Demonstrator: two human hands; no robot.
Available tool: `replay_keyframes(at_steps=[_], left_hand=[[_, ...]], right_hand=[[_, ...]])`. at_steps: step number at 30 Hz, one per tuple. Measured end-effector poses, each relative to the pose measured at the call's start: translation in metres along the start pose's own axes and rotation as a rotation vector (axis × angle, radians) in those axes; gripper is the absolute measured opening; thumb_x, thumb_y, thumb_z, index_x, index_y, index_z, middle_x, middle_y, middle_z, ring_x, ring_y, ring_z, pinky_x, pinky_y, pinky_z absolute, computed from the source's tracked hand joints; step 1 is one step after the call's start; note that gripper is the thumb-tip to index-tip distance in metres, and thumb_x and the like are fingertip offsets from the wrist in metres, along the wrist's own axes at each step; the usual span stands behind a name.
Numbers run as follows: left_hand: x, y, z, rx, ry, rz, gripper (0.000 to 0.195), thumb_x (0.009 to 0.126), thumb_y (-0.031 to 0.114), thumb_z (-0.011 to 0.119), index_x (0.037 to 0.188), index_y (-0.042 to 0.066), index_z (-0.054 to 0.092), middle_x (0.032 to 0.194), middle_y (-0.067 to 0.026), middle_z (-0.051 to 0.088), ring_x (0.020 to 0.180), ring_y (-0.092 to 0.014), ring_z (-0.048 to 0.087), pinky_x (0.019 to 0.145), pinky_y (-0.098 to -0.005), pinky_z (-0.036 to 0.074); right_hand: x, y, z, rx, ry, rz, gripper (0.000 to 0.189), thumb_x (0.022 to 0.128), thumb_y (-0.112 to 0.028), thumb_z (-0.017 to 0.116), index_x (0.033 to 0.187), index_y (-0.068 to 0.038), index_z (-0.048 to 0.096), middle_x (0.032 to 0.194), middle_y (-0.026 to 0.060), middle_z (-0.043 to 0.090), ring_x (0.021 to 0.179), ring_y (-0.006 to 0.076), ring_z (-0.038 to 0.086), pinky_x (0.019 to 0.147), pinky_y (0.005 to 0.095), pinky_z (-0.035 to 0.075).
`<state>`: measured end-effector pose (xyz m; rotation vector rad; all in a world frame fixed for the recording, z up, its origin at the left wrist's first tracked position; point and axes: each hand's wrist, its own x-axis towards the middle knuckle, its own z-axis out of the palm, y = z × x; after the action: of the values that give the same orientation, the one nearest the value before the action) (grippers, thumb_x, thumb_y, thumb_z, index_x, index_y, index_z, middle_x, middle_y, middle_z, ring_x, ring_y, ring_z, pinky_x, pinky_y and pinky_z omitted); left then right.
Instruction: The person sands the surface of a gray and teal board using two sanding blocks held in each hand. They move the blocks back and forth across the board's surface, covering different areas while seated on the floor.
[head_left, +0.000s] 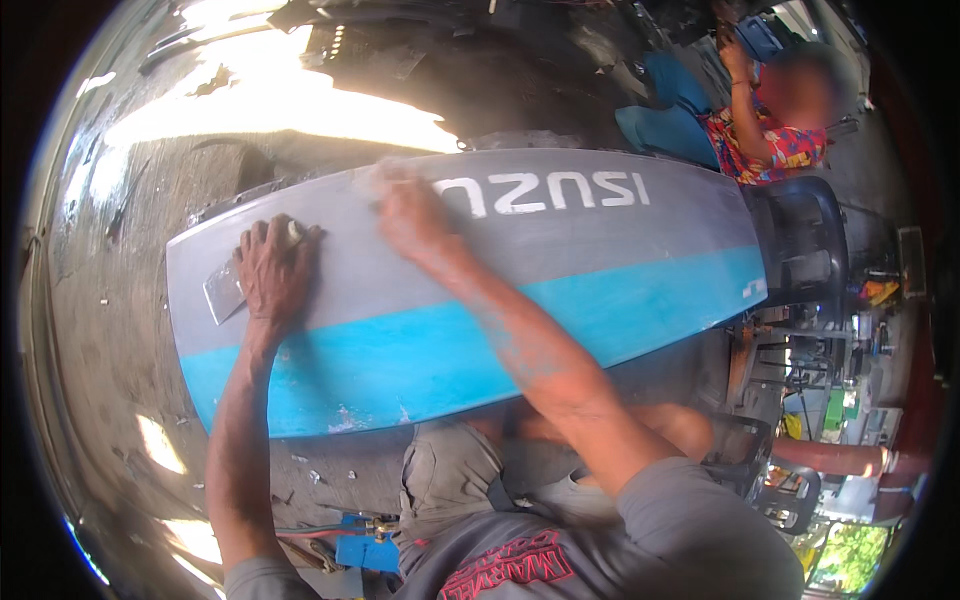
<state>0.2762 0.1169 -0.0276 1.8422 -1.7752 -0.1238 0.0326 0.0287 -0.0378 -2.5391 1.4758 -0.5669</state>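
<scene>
In front of me lies a vehicle body panel (622, 262), grey above and bright blue below, bearing the maker's name Isuzu in white letters, upside down from my side. My left hand (276, 274) rests on the grey area at its left, closed around what looks like a putty knife (225, 292). The flat blade sticks out on the little-finger side, and a pale end shows by the thumb. Motion blurs my right hand (411, 214), which is at the panel's far edge beside the lettering. Whether its curled fingers hold anything is unclear.
A person (772, 135) in a bright patterned shirt sits beyond the panel's right end. Near them stands a dark plastic chair (810, 240). Blue objects (367, 551) and a hose (322, 529) lie on the concrete floor (112, 315) by my legs. Sunlight glares at upper left.
</scene>
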Motion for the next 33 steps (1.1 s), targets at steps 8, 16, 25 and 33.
replay_keyframes(at_steps=[8, 16, 25, 33], left_hand=[[0.000, -0.002, 0.005, 0.032, -0.012, -0.034, 0.038, 0.100, 0.045, 0.071, 0.114, 0.011, 0.067, 0.110, -0.0155, 0.065, 0.109, -0.037, 0.059, 0.095, -0.0525, 0.042], [0.000, 0.002, -0.002, 0.041, -0.001, -0.013, 0.039, 0.101, 0.046, 0.069, 0.114, 0.009, 0.066, 0.112, -0.0164, 0.065, 0.109, -0.038, 0.059, 0.094, -0.0536, 0.043], [-0.004, 0.002, 0.000, 0.069, -0.001, 0.007, 0.045, 0.102, 0.049, 0.067, 0.119, 0.008, 0.066, 0.116, -0.0178, 0.066, 0.113, -0.039, 0.060, 0.098, -0.0540, 0.043], [-0.004, -0.003, -0.002, 0.052, -0.019, 0.032, 0.046, 0.102, 0.051, 0.068, 0.122, 0.009, 0.067, 0.117, -0.0166, 0.066, 0.115, -0.038, 0.059, 0.100, -0.0546, 0.043]], right_hand=[[-0.078, 0.226, -0.202, -0.367, 0.012, 0.614, 0.055, 0.091, -0.007, 0.065, 0.144, -0.018, 0.068, 0.114, 0.0227, 0.078, 0.104, 0.0443, 0.075, 0.089, 0.0526, 0.061], [-0.053, 0.043, -0.034, -0.512, 0.075, -0.299, 0.045, 0.093, -0.003, 0.057, 0.138, -0.001, 0.066, 0.126, 0.0216, 0.072, 0.113, 0.0396, 0.070, 0.101, 0.0488, 0.056], [-0.254, 0.081, -0.186, 0.050, 0.048, 0.540, 0.058, 0.083, 0.005, 0.062, 0.136, -0.015, 0.072, 0.141, 0.0153, 0.070, 0.119, 0.0343, 0.072, 0.099, 0.0420, 0.061], [-0.219, -0.036, -0.107, 0.135, -0.070, 0.313, 0.057, 0.090, -0.013, 0.071, 0.147, -0.011, 0.064, 0.149, 0.0160, 0.064, 0.142, 0.0337, 0.052, 0.119, 0.0469, 0.038]])
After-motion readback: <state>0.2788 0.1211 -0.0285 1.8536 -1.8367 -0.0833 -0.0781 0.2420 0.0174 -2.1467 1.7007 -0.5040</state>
